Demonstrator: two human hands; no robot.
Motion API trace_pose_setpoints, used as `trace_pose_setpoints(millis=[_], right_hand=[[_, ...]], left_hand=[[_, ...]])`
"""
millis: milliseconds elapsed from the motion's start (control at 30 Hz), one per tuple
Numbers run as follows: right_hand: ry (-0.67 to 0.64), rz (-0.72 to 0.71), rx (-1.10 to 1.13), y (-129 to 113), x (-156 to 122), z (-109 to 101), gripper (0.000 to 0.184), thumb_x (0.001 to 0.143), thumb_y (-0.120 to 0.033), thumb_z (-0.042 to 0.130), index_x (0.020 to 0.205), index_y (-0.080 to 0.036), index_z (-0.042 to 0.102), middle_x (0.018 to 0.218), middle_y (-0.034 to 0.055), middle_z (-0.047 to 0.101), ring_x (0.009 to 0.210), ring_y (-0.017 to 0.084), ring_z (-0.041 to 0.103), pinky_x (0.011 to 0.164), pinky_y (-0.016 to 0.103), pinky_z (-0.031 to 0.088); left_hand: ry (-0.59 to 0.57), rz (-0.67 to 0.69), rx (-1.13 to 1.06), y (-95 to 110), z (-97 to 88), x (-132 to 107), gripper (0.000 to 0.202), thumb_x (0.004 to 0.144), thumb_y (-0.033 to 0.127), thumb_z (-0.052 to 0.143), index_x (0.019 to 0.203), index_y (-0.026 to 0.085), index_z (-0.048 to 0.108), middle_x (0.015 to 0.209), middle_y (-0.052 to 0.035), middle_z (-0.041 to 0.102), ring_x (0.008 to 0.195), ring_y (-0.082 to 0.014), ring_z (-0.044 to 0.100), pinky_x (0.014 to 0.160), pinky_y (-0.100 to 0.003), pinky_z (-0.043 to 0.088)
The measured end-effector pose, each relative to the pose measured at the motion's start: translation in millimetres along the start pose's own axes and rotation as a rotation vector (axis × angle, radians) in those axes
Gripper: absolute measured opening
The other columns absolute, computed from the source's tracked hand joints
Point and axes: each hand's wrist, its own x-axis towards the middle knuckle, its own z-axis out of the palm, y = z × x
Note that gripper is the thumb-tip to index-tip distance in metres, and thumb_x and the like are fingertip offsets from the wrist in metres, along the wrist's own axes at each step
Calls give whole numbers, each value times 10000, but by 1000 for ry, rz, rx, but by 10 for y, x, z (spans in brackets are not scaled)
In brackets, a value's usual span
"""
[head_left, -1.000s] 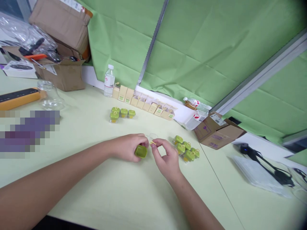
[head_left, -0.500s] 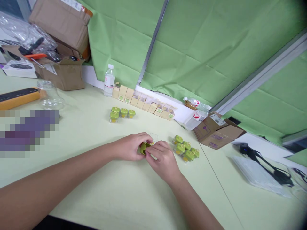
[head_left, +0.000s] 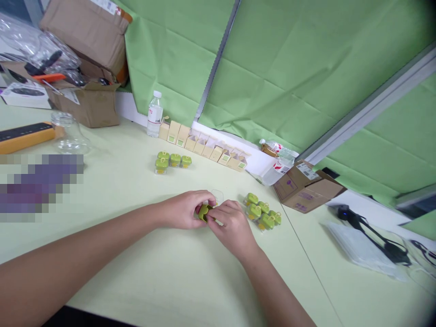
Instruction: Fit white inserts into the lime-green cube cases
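My left hand (head_left: 184, 209) and my right hand (head_left: 230, 225) meet over the pale green table (head_left: 170, 272), both closed round a small green lid (head_left: 203, 211). The right fingers pinch at the lid's near side; what they hold against it is hidden. A small clear container (head_left: 218, 196) sits just behind the hands. To the right lies a cluster of several green-lidded little jars (head_left: 262, 212). Three more green-lidded jars (head_left: 172, 161) stand farther back to the left.
A row of small beige cartons (head_left: 204, 146) lines the back edge beside a water bottle (head_left: 154, 114). Cardboard boxes (head_left: 306, 186) sit right and at the far left (head_left: 85, 104). A glass jar (head_left: 70, 134), a black-and-orange box (head_left: 23, 136) and bagged black cables (head_left: 374, 240) lie around.
A second ago my right hand held a tiny yellow piece apart from the green lid in my left hand. It has moved onto the lid, and both hands now stay pressed together.
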Motion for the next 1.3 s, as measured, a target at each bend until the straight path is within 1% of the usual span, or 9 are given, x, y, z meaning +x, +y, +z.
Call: trace_pose_setpoints(millis=[233,400,600,800,967,1067,1167,1233,1300], right_hand=[[-60,-4,50,31,-23,39,188,868,-83,615,835,-236,718,797,-4,726,768,162,597,794,318,411],[-54,9,73,37,-32,48,196,891,-96,597,862,-248,719,800,-2,720,762,167,594,784,320,409],[-24,63,181,41,-15,44,188,863,-78,624,829,-241,710,776,-11,723,747,163,606,793,316,425],[-45,151,253,3,30,-92,157,847,-117,656,894,-259,701,782,-27,719,733,167,594,773,317,446],[-37,165,342,-21,41,-193,155,876,-161,627,981,-255,690,847,3,716,789,179,624,777,330,477],[55,266,419,15,30,-175,116,873,-214,648,977,-244,688,889,23,705,804,181,621,775,337,495],[106,475,613,70,37,-133,130,857,-306,684,961,-230,670,942,40,680,785,176,617,699,326,518],[34,605,849,92,53,-114,200,851,-374,689,977,-221,660,952,50,676,789,183,627,612,302,523],[-54,677,1066,92,70,-107,239,847,-411,691,974,-210,663,921,52,685,786,186,639,567,285,525]], left_hand=[[-8,27,30,1,26,-13,356,735,115,653,1063,212,555,912,7,574,718,-112,515,649,-240,447],[14,43,44,22,30,-15,344,742,118,654,1060,204,552,910,7,571,706,-107,506,643,-238,441],[18,-5,-1,44,12,3,370,733,129,671,1073,204,546,929,6,593,704,-106,527,656,-241,458],[17,-78,-57,42,-6,13,383,748,181,687,1100,223,541,822,28,585,720,-128,557,660,-253,462],[25,-118,-137,42,-36,23,388,756,216,703,1113,225,553,755,35,575,700,-135,568,651,-259,467],[52,-119,-150,62,-54,30,382,750,226,718,1101,227,567,778,26,583,716,-137,573,662,-263,477],[105,-122,-138,77,-48,35,404,746,238,733,1117,236,572,828,13,599,726,-137,572,659,-263,479],[147,-125,-126,80,-32,36,416,748,256,742,1127,241,571,838,9,604,712,-133,566,647,-261,475],[177,-117,-122,81,-13,37,419,752,272,747,1130,242,569,873,0,616,703,-128,564,640,-261,473]])
